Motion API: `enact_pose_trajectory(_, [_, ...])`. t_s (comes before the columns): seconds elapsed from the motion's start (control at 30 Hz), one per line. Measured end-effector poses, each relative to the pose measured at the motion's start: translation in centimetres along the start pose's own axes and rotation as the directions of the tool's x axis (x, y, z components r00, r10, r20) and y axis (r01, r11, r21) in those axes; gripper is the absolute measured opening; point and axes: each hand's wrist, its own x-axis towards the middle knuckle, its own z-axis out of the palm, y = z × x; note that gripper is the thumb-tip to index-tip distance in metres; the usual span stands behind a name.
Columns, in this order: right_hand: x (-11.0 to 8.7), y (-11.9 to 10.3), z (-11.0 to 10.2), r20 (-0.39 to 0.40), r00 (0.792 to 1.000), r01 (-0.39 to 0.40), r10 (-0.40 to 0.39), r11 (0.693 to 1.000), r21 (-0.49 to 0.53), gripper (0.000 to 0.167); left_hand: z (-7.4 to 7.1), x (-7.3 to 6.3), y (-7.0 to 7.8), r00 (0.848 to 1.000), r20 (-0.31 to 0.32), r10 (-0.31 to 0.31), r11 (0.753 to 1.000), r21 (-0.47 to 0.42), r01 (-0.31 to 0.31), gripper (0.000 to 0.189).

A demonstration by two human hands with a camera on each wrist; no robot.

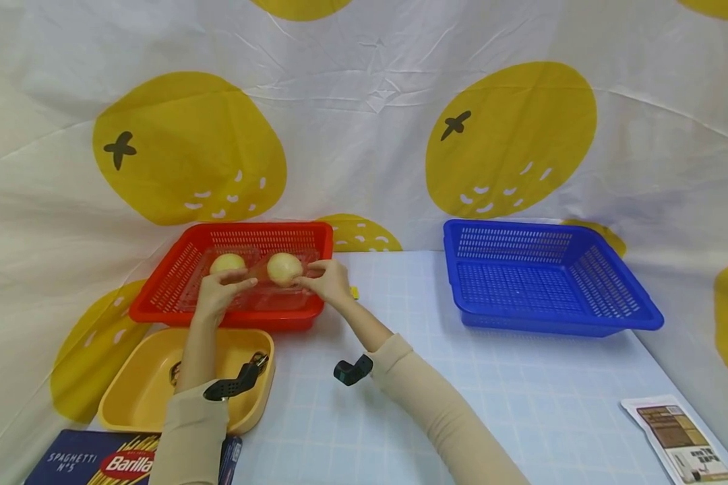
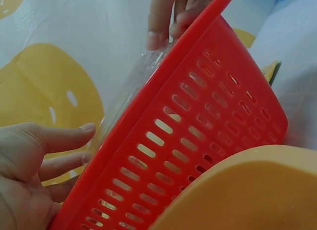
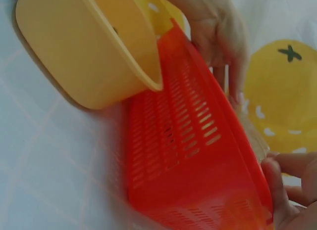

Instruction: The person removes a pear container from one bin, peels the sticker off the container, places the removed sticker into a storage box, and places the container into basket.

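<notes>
Inside the red basket (image 1: 224, 318) lies a clear plastic container (image 2: 126, 89), with two round, pale yellow items showing, one on the left (image 1: 227, 262) and one on the right (image 1: 284, 269). My left hand (image 1: 220, 295) pinches the container's near-left edge between thumb and fingers, just above the basket rim. On the other side, my right hand (image 1: 330, 279) grips the container's right end with thumb and fingertips, beside the right-hand round item. Seen from the wrists, the basket's slotted wall (image 3: 198, 116) hides most of the container.
A yellow tub (image 1: 118, 397) in front of the red basket holds small dark items, partly covered by my left forearm. Nearer stands a blue Barilla spaghetti box (image 1: 91, 458). A blue basket (image 1: 522, 283) sits at the back right, a brown-and-white packet (image 1: 679, 438) at the front right.
</notes>
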Motion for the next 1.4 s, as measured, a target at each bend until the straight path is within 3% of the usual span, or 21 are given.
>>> enact_pose_trajectory(0.07, [0.0,0.2,-0.1,0.024,0.999,-0.044,0.041,0.988,0.145,0.045,0.0,0.0,0.0,1.0,-0.004,-0.001,1.0,-0.014,0.001,0.055])
enact_pose_trajectory(0.17, [0.0,0.4,-0.3,0.049,0.997,-0.071,0.061,0.964,0.255,0.045,-0.1,0.0,-0.1,1.0,-0.002,0.019,0.999,-0.034,-0.019,0.056])
enact_pose_trajectory(0.5, [-0.2,0.7,-0.4,0.034,0.999,-0.045,0.038,0.966,0.255,0.036,-0.5,-0.1,-0.6,0.988,0.086,0.128,0.986,-0.121,-0.117,0.05])
enact_pose_trajectory(0.7, [-0.3,1.1,-0.6,0.038,0.999,-0.021,0.012,0.965,0.261,0.035,-0.3,-0.1,-0.8,0.985,0.077,0.156,0.981,-0.127,-0.145,0.046])
enact_pose_trajectory(0.93, [-1.4,1.6,-1.2,0.03,0.999,0.036,-0.041,0.986,0.16,0.038,0.0,-0.1,-0.9,0.983,0.053,0.177,0.978,-0.122,-0.17,0.056])
enact_pose_trajectory(1.13, [-3.0,2.1,-2.4,0.067,0.995,0.06,-0.08,0.964,0.26,0.042,0.3,-0.1,-0.8,0.977,0.025,0.213,0.968,-0.14,-0.208,0.054])
enact_pose_trajectory(1.27, [-4.3,2.7,-3.8,0.104,0.989,0.065,-0.104,0.945,0.321,0.045,0.7,-0.2,-0.6,0.976,0.001,0.219,0.954,-0.209,-0.214,0.045])
enact_pose_trajectory(1.4, [-5.4,3.2,-5.5,0.134,0.982,0.084,-0.135,0.94,0.33,0.042,1.4,-0.8,0.0,0.963,0.048,0.266,0.928,-0.282,-0.242,0.039])
